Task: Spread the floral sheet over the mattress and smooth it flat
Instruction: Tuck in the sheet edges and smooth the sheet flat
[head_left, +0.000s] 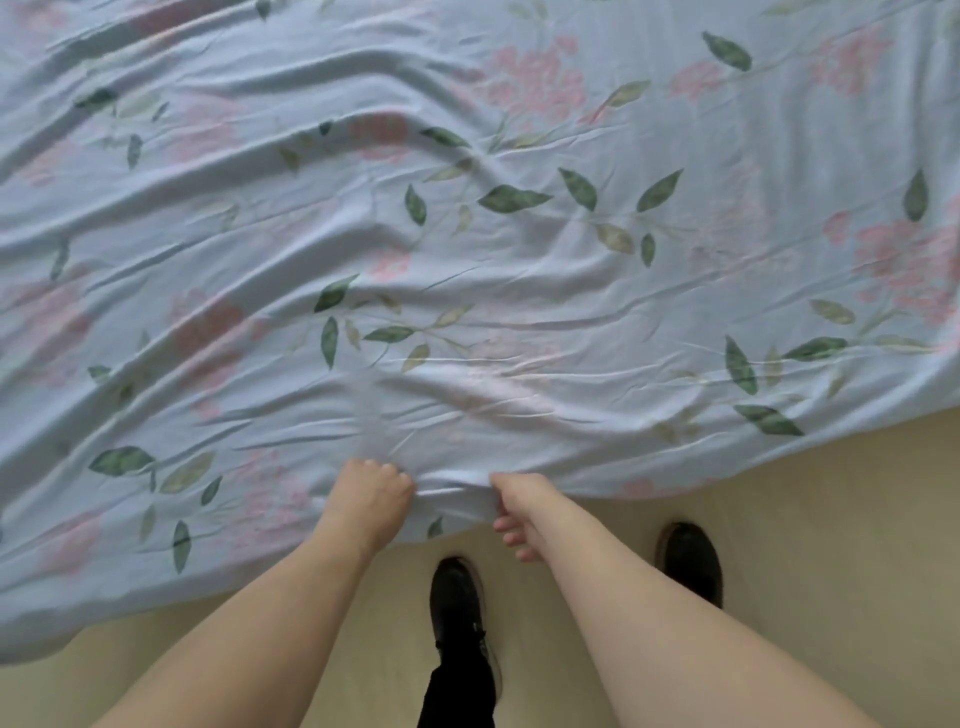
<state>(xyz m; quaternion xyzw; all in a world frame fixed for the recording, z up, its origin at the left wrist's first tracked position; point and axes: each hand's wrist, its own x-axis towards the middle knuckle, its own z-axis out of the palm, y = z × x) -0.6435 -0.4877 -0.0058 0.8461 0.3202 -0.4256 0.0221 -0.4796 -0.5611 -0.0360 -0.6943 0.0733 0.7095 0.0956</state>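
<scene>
The floral sheet (493, 249), pale blue with pink flowers and green leaves, fills most of the head view and hides the mattress beneath it. It lies in long wrinkles and folds, heaviest on the left and in the middle. Its near edge hangs over the side in front of me. My left hand (371, 493) grips that near edge with closed fingers. Close beside it, my right hand (514, 512) pinches the same edge, a small bunch of cloth gathered between the two hands.
A light wooden floor (831, 545) runs along the near side of the bed. My two black shoes (457, 597) stand on it just below the sheet's hanging edge.
</scene>
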